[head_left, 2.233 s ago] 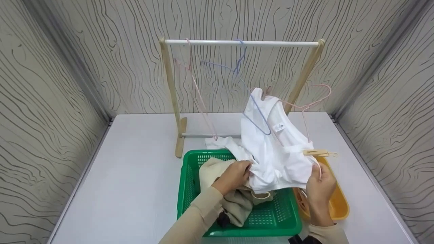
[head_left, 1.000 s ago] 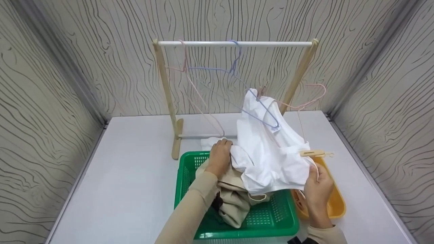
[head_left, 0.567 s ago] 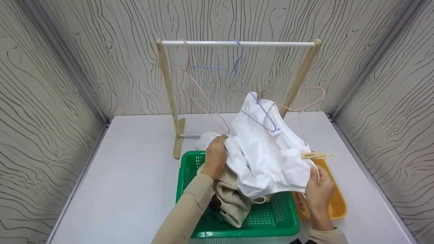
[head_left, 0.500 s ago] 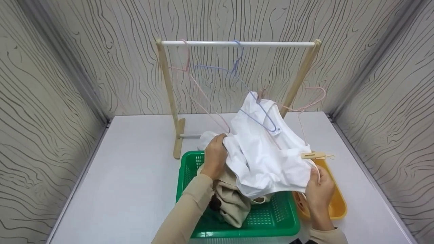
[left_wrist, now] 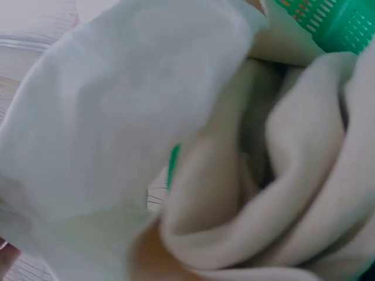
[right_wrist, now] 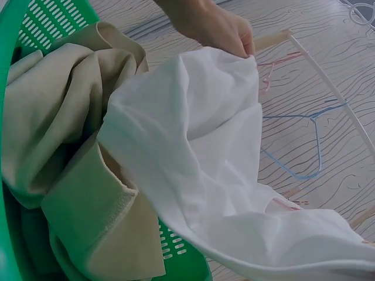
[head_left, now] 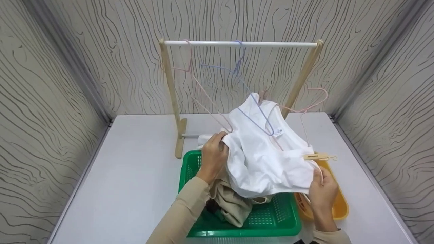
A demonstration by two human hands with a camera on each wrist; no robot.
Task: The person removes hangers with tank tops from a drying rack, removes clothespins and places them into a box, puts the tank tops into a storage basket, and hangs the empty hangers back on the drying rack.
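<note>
A white shirt with a small label at its neck is stretched between both hands over the green basket. Inside its neckline runs a pink hanger, whose hook points to the right. A light wooden clothespin clips the near shoulder; a second clothespin shows at the far shoulder. My left hand pinches the shirt's left edge, also seen as the left hand in the right wrist view. My right hand pinches the shirt's lower right edge below the clothespin.
The green basket holds a crumpled beige garment and something dark. Partly under the right hand stands a yellow tray with small items. Behind, a rack carries another pink hanger and a blue hanger.
My left hand has moved from the shirt's folds above the basket up and left to its left edge, which now lies more spread out. The right hand keeps its hold nearly in place.
</note>
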